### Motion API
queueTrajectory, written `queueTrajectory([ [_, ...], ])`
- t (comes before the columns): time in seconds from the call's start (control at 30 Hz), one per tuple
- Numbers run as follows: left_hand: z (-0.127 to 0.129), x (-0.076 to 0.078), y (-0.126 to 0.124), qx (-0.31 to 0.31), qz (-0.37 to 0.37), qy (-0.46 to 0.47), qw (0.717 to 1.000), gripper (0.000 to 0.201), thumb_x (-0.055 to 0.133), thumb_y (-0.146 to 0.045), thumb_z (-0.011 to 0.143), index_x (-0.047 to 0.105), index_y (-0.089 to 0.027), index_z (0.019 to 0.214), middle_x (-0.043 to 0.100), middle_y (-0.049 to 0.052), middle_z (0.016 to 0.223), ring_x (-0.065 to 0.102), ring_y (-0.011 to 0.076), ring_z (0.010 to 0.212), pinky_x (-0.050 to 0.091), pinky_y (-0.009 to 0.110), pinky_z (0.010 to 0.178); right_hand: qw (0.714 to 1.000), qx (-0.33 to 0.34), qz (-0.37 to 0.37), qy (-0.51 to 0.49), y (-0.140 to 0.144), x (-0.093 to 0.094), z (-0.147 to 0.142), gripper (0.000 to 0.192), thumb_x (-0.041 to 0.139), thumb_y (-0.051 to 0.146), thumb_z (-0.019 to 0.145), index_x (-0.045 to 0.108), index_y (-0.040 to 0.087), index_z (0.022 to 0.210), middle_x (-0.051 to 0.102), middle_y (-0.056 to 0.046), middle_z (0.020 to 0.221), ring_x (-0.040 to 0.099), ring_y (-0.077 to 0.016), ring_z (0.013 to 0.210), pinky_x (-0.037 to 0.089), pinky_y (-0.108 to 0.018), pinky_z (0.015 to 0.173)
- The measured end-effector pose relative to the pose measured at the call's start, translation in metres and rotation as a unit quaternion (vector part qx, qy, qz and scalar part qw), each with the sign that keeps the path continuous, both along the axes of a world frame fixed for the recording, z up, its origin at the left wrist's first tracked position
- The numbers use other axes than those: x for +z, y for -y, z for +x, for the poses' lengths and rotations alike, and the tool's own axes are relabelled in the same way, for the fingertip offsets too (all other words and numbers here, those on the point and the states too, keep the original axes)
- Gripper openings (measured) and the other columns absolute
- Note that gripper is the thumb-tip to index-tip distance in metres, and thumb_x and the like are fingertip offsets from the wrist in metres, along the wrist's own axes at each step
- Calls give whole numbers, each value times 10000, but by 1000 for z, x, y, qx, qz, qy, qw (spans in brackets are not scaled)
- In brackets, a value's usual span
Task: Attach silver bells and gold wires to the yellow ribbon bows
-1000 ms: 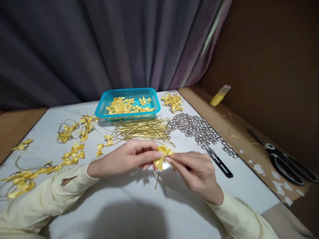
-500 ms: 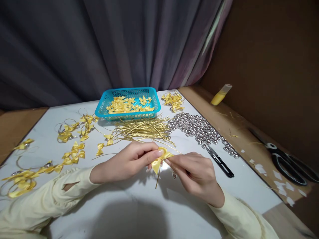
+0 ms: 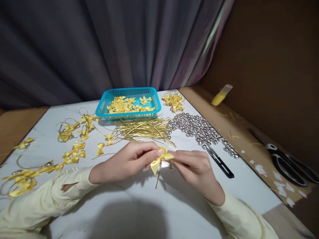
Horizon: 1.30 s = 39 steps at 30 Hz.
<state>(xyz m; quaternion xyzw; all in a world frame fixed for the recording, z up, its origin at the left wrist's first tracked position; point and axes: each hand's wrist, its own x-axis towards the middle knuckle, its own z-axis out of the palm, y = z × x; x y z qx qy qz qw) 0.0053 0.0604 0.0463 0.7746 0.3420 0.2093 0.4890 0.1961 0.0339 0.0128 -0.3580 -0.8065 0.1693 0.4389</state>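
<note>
My left hand (image 3: 127, 161) and my right hand (image 3: 196, 167) meet over the middle of the white table (image 3: 139, 205). Between their fingertips they pinch a small yellow ribbon bow (image 3: 159, 159). A thin gold wire (image 3: 158, 178) hangs down from the bow to the table. A small silver bell (image 3: 170, 168) dangles just under my right fingers. Both sleeves are pale yellow.
A blue basket (image 3: 128, 114) of yellow bows stands at the back. In front of it lie a pile of gold wires (image 3: 146, 128) and silver bells (image 3: 199, 129). Black snips (image 3: 219, 161) lie right of my hands, large scissors (image 3: 286, 159) far right. Finished bows (image 3: 72, 152) are strewn left.
The bow has tilted and dropped slightly to the left between my fingers. My right hand has shifted a little up and towards the left hand. The bell now shows under my right fingers.
</note>
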Motion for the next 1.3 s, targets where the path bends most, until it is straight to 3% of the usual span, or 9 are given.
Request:
queueTrajectory([
  [0.27, -2, 6, 2, 0, 10, 11, 1000, 299, 399, -268, 917, 453, -160, 643, 410, -55, 572, 392, 68, 526, 322, 183, 514, 991, 24, -127, -18, -3, 5, 2, 207, 517, 172, 842, 639, 130, 681, 625, -6, 545, 488, -67, 423, 347, -179, 420],
  [0.53, -2, 5, 2, 0, 0, 27, 1000, 294, 403, -266, 916, 452, -162, 645, 412, -53, 581, 391, 71, 538, 321, 183, 519, 978, 69, -190, -58, -2, 7, 4, 278, 443, 257, 899, 573, 139, 684, 541, 13, 534, 429, -68, 440, 327, -188, 420],
  [0.7, 0, 3, 2, 2, -48, 37, 998, 306, 390, -307, 916, 453, -161, 655, 411, -48, 582, 389, 77, 535, 326, 192, 514, 987, 69, -132, -56, 4, 5, 0, 234, 430, 198, 901, 546, 155, 702, 493, 37, 523, 417, -61, 436, 336, -178, 434],
  [0.9, 3, -5, 1, 19, -128, 65, 989, 311, 390, -350, 904, 470, -154, 676, 403, -39, 575, 366, 84, 516, 311, 204, 483, 999, 9, -37, -27, 10, -1, -5, 189, 435, 121, 885, 560, 151, 747, 534, 13, 556, 442, -78, 457, 340, -202, 457],
  [1.13, 4, -6, 2, 4, -192, 96, 977, 320, 404, -362, 897, 462, -149, 665, 406, -39, 580, 350, 76, 504, 282, 205, 474, 999, -4, -24, -26, 11, 0, -6, 199, 434, 135, 887, 573, 157, 746, 469, 32, 515, 375, -76, 422, 311, -207, 423],
  [1.3, 5, -12, 1, 2, -220, 118, 968, 328, 410, -387, 895, 459, -148, 676, 378, -49, 568, 332, 74, 493, 256, 208, 466, 998, -12, -40, -36, 12, -1, -8, 217, 435, 145, 889, 580, 154, 729, 518, 18, 535, 408, -71, 430, 330, -201, 424],
])
